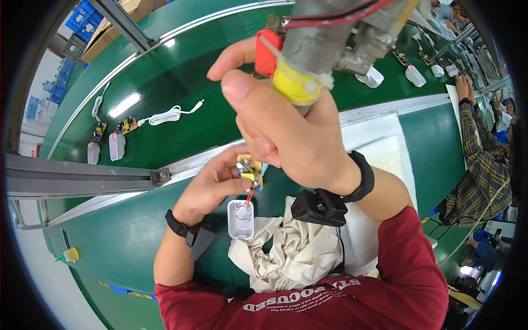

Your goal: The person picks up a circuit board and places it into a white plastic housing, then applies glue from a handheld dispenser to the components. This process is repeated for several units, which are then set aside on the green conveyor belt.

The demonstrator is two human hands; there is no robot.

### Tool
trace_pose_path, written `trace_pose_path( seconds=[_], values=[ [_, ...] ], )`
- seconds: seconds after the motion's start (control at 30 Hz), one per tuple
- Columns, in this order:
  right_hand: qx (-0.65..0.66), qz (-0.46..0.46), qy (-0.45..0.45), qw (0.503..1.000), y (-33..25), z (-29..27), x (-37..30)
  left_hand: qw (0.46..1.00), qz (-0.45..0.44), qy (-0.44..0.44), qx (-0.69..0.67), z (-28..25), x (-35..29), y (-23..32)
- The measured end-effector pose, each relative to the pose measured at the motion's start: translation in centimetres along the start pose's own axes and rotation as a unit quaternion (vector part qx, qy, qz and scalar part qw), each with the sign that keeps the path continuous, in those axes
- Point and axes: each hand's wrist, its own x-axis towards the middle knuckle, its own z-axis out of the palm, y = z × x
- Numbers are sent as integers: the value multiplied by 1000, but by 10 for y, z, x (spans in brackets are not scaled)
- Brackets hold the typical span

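Note:
My left hand point(212, 181) pinches a small circuit board point(254, 165) crowded with components, between thumb and fingers. Red wires run from the board down to a white plastic housing point(241, 226), which hangs or rests just below, its hollow side facing up. Raised close to the camera, my right hand point(297, 137) is wrapped around a grey hot glue gun point(319, 44) with a red switch, yellow tape and whitish glue residue. Its nozzle cannot be made out clearly. A crumpled cream cloth point(302, 247) lies right of the housing, before my chest.
Beyond a metal rail, a green conveyor belt point(181, 71) carries boards wired to white housings point(116, 147) and a coiled white cable point(165, 116). White foam sheets point(385, 148) lie to the right. A metal post point(88, 181) juts in at left, near a small yellow bottle point(70, 254). Another person sits at right.

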Motion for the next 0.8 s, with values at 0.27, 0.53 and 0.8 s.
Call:
trace_pose_path(
  seconds=[0.27, 0.53, 0.8],
  values=[
    [-26, -16, 2, 1000, 20, 17, 6, 958, 205, 111, 164, -23, 49, 60],
    [-35, -33, 4, 999, 36, 28, 9, 878, 294, 78, 368, -59, 90, 72],
    [-45, -48, -7, 998, 47, 39, 14, 606, 305, 424, 600, -155, 34, 73]
  ],
)
